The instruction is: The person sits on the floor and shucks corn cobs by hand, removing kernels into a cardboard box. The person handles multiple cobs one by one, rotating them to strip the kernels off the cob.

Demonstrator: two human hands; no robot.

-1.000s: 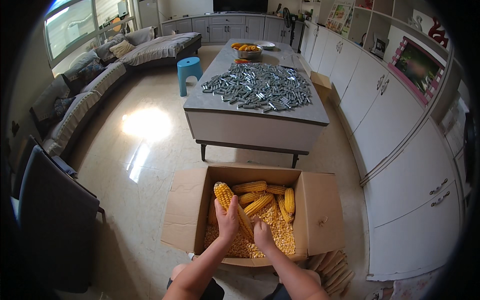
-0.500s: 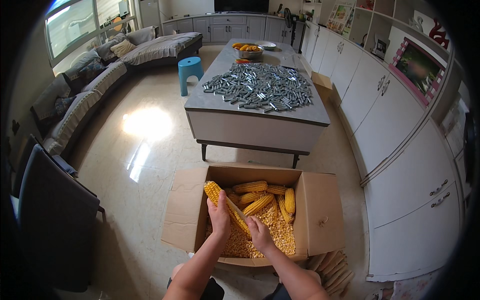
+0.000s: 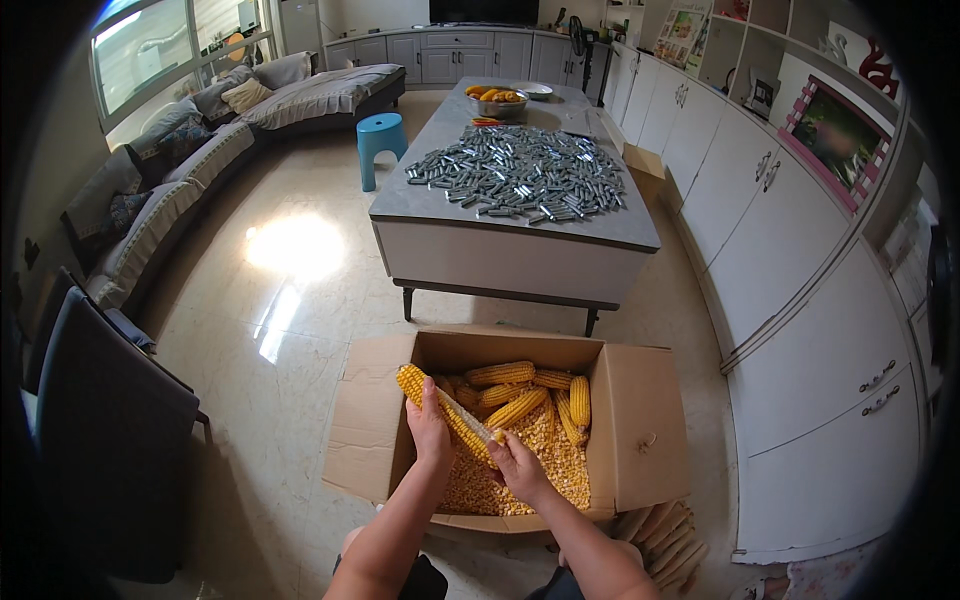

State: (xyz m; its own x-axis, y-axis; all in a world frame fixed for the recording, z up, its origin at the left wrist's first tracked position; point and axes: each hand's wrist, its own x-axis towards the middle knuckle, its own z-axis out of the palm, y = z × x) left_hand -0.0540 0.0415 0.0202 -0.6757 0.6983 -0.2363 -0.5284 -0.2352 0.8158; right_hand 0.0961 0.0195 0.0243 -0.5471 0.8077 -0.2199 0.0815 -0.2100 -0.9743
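My left hand (image 3: 430, 432) is wrapped round an ear of corn (image 3: 465, 427), which slants over a cardboard box (image 3: 636, 425). Along its upper right side runs a pale strip bare of kernels. At the ear's lower end my right hand (image 3: 517, 470) is closed against it, thumb and fingers pressed near the end of the bare strip. Whether loose kernels are in that hand I cannot tell. Below both hands loose yellow kernels (image 3: 535, 480) cover the box's bottom. Several whole ears of corn (image 3: 520, 408) lie piled at the box's far side.
Beyond the box stands a low grey table (image 3: 510, 240) heaped with small metal cylinders (image 3: 530, 170) and bearing a metal bowl (image 3: 496, 104). Bare cobs (image 3: 660, 540) lie on the floor at the box's right. A dark chair (image 3: 115, 440), blue stool (image 3: 380, 150) and white cabinets (image 3: 830, 400) surround this.
The ear has shifted slightly up and left with my left hand. My right hand has turned a little at its lower end, and the strip's pale bare surface shows more plainly.
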